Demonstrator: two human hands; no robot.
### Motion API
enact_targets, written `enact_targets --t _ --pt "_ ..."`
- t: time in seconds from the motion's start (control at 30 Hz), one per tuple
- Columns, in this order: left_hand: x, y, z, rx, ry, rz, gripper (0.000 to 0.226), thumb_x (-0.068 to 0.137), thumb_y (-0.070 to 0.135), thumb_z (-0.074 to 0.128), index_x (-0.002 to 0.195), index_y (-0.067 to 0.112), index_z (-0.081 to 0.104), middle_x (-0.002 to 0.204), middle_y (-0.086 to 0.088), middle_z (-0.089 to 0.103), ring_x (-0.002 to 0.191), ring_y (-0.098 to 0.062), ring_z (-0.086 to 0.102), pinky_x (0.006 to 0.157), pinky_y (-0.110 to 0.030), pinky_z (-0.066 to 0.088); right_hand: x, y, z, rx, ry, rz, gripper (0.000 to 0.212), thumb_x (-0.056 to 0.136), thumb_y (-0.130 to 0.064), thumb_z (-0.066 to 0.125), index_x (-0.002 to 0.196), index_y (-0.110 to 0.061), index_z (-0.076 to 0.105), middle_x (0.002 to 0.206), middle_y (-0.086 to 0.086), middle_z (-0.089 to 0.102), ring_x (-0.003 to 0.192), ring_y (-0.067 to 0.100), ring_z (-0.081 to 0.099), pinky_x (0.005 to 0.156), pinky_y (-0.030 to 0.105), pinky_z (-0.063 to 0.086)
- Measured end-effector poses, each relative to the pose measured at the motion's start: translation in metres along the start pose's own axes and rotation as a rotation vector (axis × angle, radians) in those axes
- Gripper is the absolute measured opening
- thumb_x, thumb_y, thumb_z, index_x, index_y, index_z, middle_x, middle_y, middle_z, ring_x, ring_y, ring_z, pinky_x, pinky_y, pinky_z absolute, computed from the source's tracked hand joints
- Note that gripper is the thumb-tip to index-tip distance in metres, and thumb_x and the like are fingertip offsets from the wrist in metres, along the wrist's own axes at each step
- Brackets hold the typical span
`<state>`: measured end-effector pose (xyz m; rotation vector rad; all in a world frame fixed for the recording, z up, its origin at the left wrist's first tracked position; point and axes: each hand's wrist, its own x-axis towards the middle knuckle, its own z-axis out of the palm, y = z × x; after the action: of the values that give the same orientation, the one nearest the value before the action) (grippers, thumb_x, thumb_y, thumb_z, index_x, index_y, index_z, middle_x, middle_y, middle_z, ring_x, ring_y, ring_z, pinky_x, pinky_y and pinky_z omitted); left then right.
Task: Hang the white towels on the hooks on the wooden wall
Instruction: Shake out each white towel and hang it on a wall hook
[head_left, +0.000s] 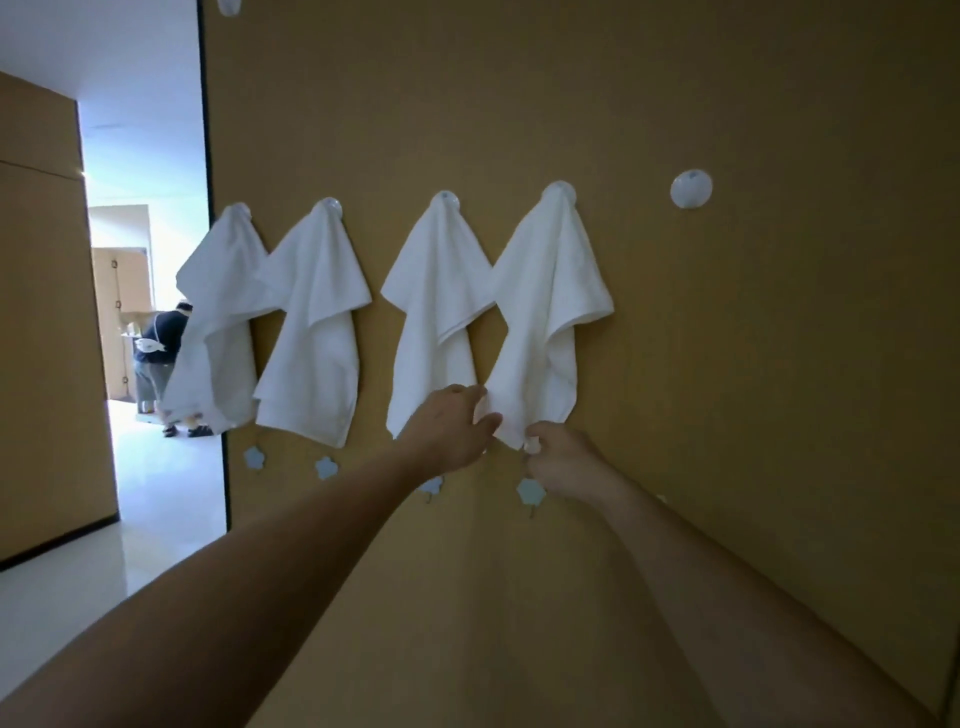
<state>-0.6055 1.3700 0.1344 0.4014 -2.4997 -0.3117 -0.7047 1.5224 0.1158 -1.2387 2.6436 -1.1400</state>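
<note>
Several white towels hang from round white hooks in a row on the wooden wall (727, 364). The rightmost towel (545, 312) hangs from its hook (560, 191). My left hand (452, 431) grips that towel's lower left edge. My right hand (561, 460) pinches its bottom corner. To the left hang the third towel (434, 312), the second towel (317, 332) and the leftmost towel (218, 322). One bare round hook (691, 189) sits on the wall to the right of the row.
Small pale blue flower-shaped hooks (530, 491) form a lower row under the towels. Another white hook (228, 6) shows at the top edge. Left of the wall's edge a bright corridor (156, 493) opens, where a person (161, 353) bends over beside wooden cabinets.
</note>
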Motion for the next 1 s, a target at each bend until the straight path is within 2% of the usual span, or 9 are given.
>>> enact_targets --t 0.13,0.23,0.33,0.47,0.53,0.6,0.67,0.8,1.0 --pt "-0.05 -0.037 -0.012 0.041 -0.069 -0.026 0.06 0.097 0.048 0.046 0.148 0.017 0.039 0.148 -0.012 0.044 0.134 -0.03 0.043 0.106 -0.042 0.036 -0.032 -0.031 0.039 -0.04 -0.048 -0.011 0.03 0.094 -0.021 0.055 0.123 -0.017 0.062 0.117 0.003 0.063 0.108 0.023 0.062 0.091 0.034 0.051" --pt "-0.099 -0.077 -0.028 0.053 -0.099 -0.059 0.056 0.097 0.047 0.05 0.145 0.018 0.043 0.141 -0.012 0.05 0.127 -0.029 0.048 0.101 -0.04 0.04 -0.054 -0.061 0.084 0.01 -0.101 -0.008 0.038 0.093 -0.021 0.058 0.131 -0.017 0.058 0.125 -0.002 0.059 0.113 0.022 0.06 0.093 0.029 0.049" --pt "-0.155 -0.125 -0.051 0.107 -0.154 -0.113 0.058 0.096 0.048 0.051 0.146 0.019 0.041 0.146 -0.011 0.045 0.132 -0.03 0.044 0.105 -0.042 0.041 -0.074 -0.098 0.139 -0.005 -0.19 0.016 0.053 0.091 -0.031 0.059 0.142 -0.022 0.049 0.141 0.004 0.052 0.121 0.022 0.056 0.097 0.029 0.048" --pt "-0.235 -0.193 -0.092 0.182 -0.182 -0.227 0.059 0.095 0.048 0.051 0.146 0.02 0.041 0.146 -0.011 0.045 0.131 -0.032 0.045 0.105 -0.044 0.042 -0.099 -0.158 0.221 -0.017 -0.295 -0.022 0.057 0.089 -0.034 0.061 0.143 -0.023 0.048 0.139 0.0 0.053 0.099 0.012 0.054 0.074 0.023 0.047" --pt "-0.28 -0.229 -0.113 0.177 -0.191 -0.307 0.057 0.095 0.046 0.051 0.145 0.02 0.042 0.145 -0.01 0.046 0.129 -0.03 0.045 0.102 -0.044 0.044 -0.115 -0.192 0.264 -0.02 -0.331 -0.056 0.051 0.089 -0.034 0.062 0.137 -0.021 0.054 0.132 0.0 0.057 0.087 0.008 0.053 0.065 0.021 0.045" --pt "-0.329 -0.263 -0.131 0.169 -0.191 -0.377 0.053 0.095 0.043 0.052 0.141 0.02 0.047 0.14 -0.008 0.05 0.125 -0.028 0.047 0.096 -0.038 0.044 -0.132 -0.224 0.309 -0.044 -0.385 -0.121 0.042 0.089 -0.032 0.062 0.129 -0.018 0.059 0.124 0.002 0.062 0.082 0.01 0.056 0.071 0.025 0.047" --pt "-0.381 -0.297 -0.15 0.174 -0.194 -0.465 0.052 0.094 0.043 0.054 0.14 0.021 0.048 0.139 -0.007 0.051 0.124 -0.027 0.048 0.095 -0.036 0.043 -0.152 -0.257 0.357 -0.043 -0.492 -0.184 0.048 0.091 -0.032 0.063 0.137 -0.021 0.055 0.121 0.0 0.058 0.1 0.016 0.057 0.083 0.024 0.043" --pt "-0.5 -0.361 -0.186 0.171 -0.175 -0.742 0.056 0.095 0.044 0.056 0.144 0.023 0.044 0.146 -0.006 0.046 0.129 -0.026 0.047 0.104 -0.038 0.042 -0.203 -0.328 0.456 -0.053 -0.718 -0.252 0.061 0.09 -0.039 0.064 0.146 -0.026 0.044 0.144 0.001 0.047 0.126 0.02 0.051 0.097 0.03 0.046" --pt "-0.681 -0.42 -0.247 0.202 -0.092 -1.162 0.056 0.094 0.042 0.058 0.143 0.02 0.046 0.145 -0.008 0.047 0.13 -0.026 0.046 0.107 -0.037 0.039 -0.294 -0.43 0.596 -0.044 -1.015 -0.47 0.06 0.088 -0.036 0.069 0.143 -0.023 0.048 0.145 0.006 0.049 0.127 0.023 0.051 0.102 0.032 0.044"
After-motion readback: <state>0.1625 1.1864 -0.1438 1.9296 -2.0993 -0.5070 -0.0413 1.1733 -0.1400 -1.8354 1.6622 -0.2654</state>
